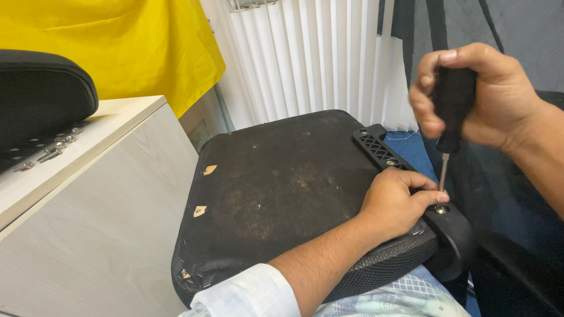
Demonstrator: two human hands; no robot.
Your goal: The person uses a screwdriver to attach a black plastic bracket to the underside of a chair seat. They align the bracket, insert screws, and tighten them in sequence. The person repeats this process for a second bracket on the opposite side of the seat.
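Note:
An upturned black chair seat [282, 182] lies in front of me, its dusty underside facing up. A black plastic bracket [382, 154] runs along its right edge down to a curved arm mount [455, 235]. My right hand [476, 97] grips the black handle of a screwdriver [451, 117], held upright with its metal tip in a screw [442, 208] on the mount. My left hand [396, 202] rests on the seat's edge, with thumb and fingers pinched around the screwdriver shaft just above the screw.
A pale wooden cabinet [100, 199] stands at left, with several loose screws [53, 151] and a black chair part [41, 94] on top. Yellow cloth [129, 41] and white vertical blinds [311, 58] hang behind. Dark chair parts [517, 235] lie at right.

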